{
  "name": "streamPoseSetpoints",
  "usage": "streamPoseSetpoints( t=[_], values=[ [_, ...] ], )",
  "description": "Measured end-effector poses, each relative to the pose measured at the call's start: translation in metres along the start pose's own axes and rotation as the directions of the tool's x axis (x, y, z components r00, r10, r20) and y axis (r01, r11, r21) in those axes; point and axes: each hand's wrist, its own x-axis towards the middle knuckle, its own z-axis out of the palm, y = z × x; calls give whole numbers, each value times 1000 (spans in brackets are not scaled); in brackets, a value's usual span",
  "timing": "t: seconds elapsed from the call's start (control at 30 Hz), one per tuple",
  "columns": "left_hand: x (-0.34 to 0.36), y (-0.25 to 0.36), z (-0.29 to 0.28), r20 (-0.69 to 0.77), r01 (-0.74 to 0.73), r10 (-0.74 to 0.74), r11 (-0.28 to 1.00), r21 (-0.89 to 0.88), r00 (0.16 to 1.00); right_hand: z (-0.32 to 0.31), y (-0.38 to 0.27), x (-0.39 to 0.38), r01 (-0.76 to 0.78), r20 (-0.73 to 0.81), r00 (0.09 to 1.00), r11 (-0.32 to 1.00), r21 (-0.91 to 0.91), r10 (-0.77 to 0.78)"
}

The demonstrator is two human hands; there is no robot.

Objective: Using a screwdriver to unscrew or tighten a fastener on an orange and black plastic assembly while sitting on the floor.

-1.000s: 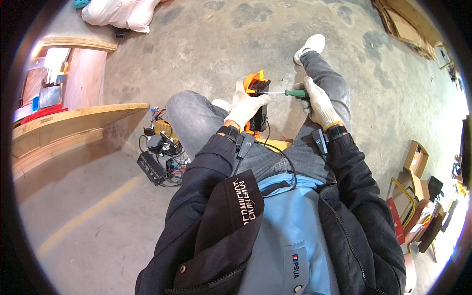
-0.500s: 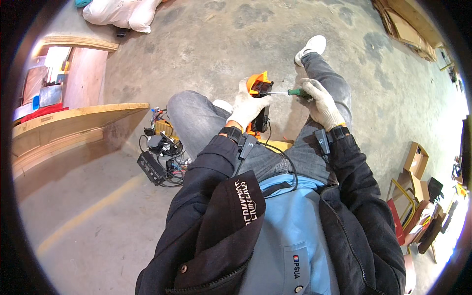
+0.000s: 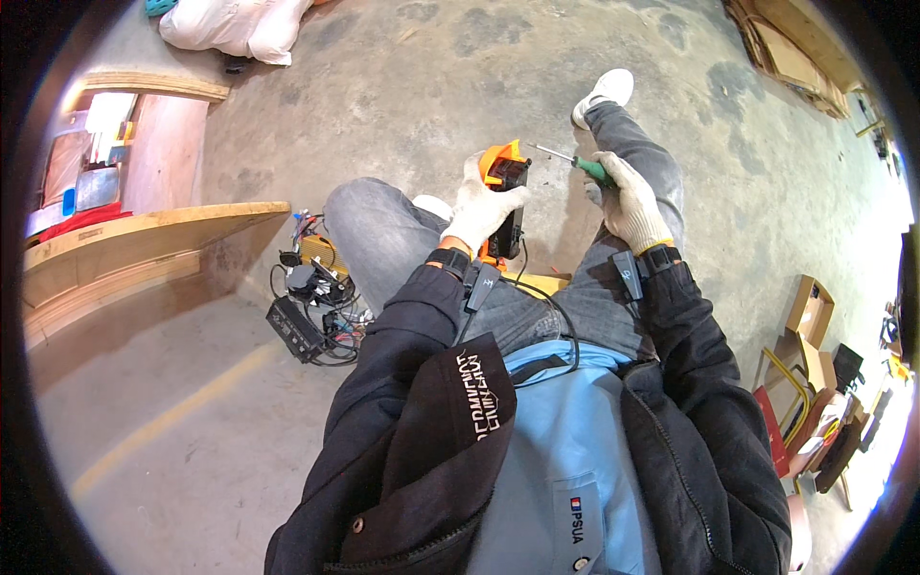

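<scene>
My left hand point(image 3: 476, 213), in a white knit glove, grips an orange-and-black device point(image 3: 510, 192) held upright between my knees, with a cable point(image 3: 523, 251) hanging from it. My gloved right hand point(image 3: 628, 206) is closed on a green-handled screwdriver point(image 3: 592, 170), its metal shaft angled up and left, the tip apart from the device, just above and right of it. A yellow piece point(image 3: 548, 283) lies behind my lap, partly hidden by my legs.
A pile of cables and electronics point(image 3: 309, 309) lies left of my legs beside a wooden bench point(image 3: 153, 227). White sacks point(image 3: 228, 29) are at the top left, cardboard point(image 3: 791, 57) at the top right, and an open box point(image 3: 810, 309) with other clutter at right.
The screwdriver has swung away from the orange-and-black device, its tip now higher and tilted upward where it was level and touching. My left hand stays on the device.
</scene>
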Motion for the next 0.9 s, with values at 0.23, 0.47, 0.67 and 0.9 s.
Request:
streamPoseSetpoints(
  t=[0.23,0.47,0.67,0.9],
  values=[
    [8,-13,1,-22,6,-4,996,90,1000,-5,-1,3,-33,8,999,991,129,32],
    [8,-17,1,-14,-22,22,999,36,1000,-1,-1,0,-22,33,999,997,78,20],
    [5,-7,1,-9,-16,17,998,66,1000,-3,-7,-1,-138,74,988,988,66,133],
    [5,-6,3,38,-37,41,995,-97,998,1,12,-7,-141,122,981,986,-84,151]
  ],
)
